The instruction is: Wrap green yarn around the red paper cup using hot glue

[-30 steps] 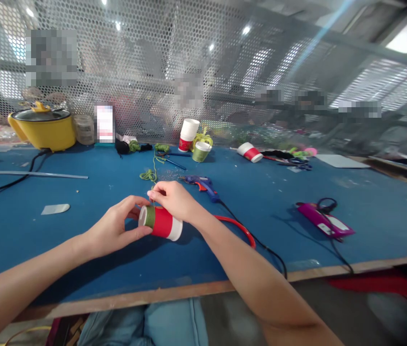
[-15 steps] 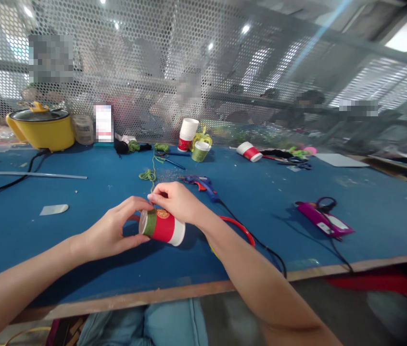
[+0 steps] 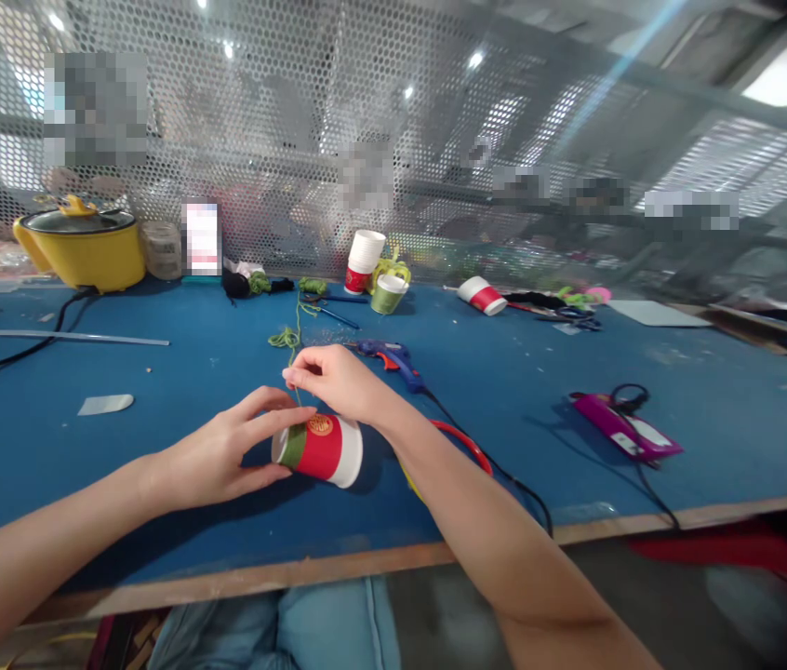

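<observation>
A red and white paper cup (image 3: 324,450) lies on its side above the blue table, with green yarn (image 3: 292,445) wound round its left end. My left hand (image 3: 233,445) grips that end between thumb and fingers. Just above the cup, my right hand (image 3: 327,377) pinches the green strand, which runs from the cup up to a loose coil of yarn (image 3: 285,339). Behind my right hand lies a blue glue gun (image 3: 393,358).
Stacked cups (image 3: 364,261) and a green-wrapped cup (image 3: 389,293) stand at the back, near a tipped cup (image 3: 483,296). A yellow pot (image 3: 86,251) is back left. A purple pack (image 3: 623,428) and the glue gun's cable lie to the right.
My right hand has lifted slightly away from the cup with the strand. The left index finger now reaches further over the cup, which has shifted slightly right and turned a little.
</observation>
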Motion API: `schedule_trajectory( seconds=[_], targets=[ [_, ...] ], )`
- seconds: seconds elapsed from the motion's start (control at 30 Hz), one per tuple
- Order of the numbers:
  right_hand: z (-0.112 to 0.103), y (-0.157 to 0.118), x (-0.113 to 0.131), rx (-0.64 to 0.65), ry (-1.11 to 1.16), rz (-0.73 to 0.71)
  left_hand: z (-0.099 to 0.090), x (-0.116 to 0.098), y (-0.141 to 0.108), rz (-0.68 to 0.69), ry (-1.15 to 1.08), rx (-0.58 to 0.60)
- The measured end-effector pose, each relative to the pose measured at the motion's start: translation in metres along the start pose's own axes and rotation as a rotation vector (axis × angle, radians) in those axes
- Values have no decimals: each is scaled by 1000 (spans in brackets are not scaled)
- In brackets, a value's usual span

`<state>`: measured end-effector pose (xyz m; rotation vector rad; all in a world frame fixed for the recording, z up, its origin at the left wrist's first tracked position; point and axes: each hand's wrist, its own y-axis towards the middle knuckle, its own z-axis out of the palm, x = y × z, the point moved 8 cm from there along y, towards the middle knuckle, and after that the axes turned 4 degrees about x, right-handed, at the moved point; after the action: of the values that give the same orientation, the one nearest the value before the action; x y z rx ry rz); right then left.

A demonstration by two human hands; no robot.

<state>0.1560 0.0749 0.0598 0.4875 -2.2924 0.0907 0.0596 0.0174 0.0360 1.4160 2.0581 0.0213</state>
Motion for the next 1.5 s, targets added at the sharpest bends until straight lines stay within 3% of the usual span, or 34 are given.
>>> schedule_trajectory(
  seconds=[0.27,0.4,0.5,0.67,0.77,0.9,1.0,1.1,1.23,1.37,1.5],
  targets=[
    [3,9,0,0,-36,-50,0,2,1,-42,-47,-2],
    [-3,15,-23,-18,-278,87,-1,3,1,-49,-99,-18],
    [-29,15,-46,-67,-413,253,-3,7,1,-59,-97,-40],
    [-103,-3,-73,-265,-510,437,-11,13,1,-77,-46,-92],
    [-125,-19,-98,-260,-576,591,-14,16,0,-84,0,-109],
    [-114,-32,-136,-173,-552,745,-15,17,1,-82,38,-128],
    [-104,-33,-149,-214,-502,751,-15,15,1,-62,79,-145],
    [-105,-35,-146,-315,-408,702,-17,13,2,-59,127,-159],
    [-109,-41,-120,-398,-187,547,-17,13,2,-49,140,-145],
    [-89,-44,-79,-298,202,292,-17,18,2,-48,155,-140],
    [-68,-49,-47,-181,261,203,-19,23,2,-61,146,-154]
  ],
)
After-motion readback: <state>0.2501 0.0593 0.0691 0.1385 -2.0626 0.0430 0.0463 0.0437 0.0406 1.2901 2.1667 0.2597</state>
